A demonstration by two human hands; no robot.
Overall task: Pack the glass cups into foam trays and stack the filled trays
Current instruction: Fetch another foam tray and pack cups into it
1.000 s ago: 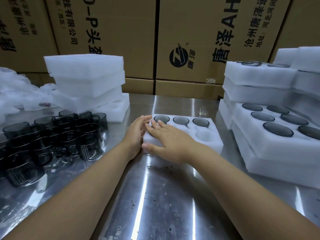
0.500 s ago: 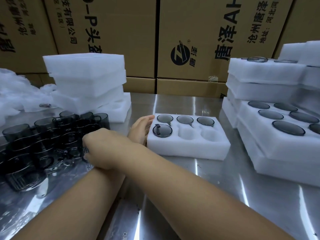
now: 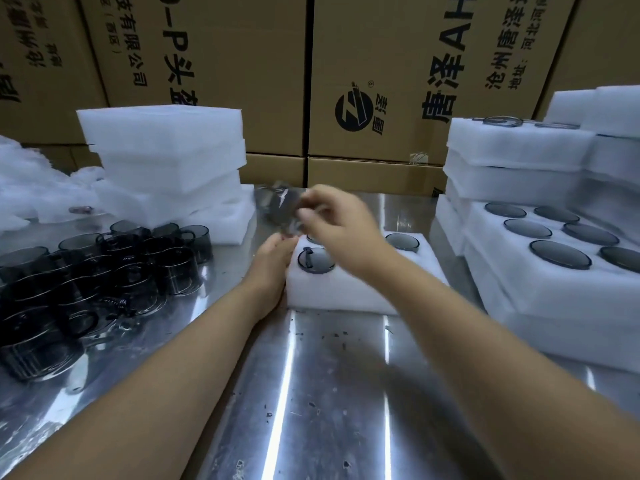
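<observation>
glass cup (image 3: 281, 210) pinched in right hand (image 3: 341, 232), blurred, held above foam tray (image 3: 346, 294). tray edge touched by left hand (image 3: 272, 268), fingers nearly straight. risk: cup slipped from light pinch, or knocked on seated cup (image 3: 316, 260) if pocket missed.

A blurred smoky glass cup (image 3: 282, 211) hung at frame centre, just above a partly filled white foam tray (image 3: 332, 292). Loose dark cups (image 3: 104, 271) crowded the left. Filled trays (image 3: 519, 285) stood stacked at the right.
</observation>
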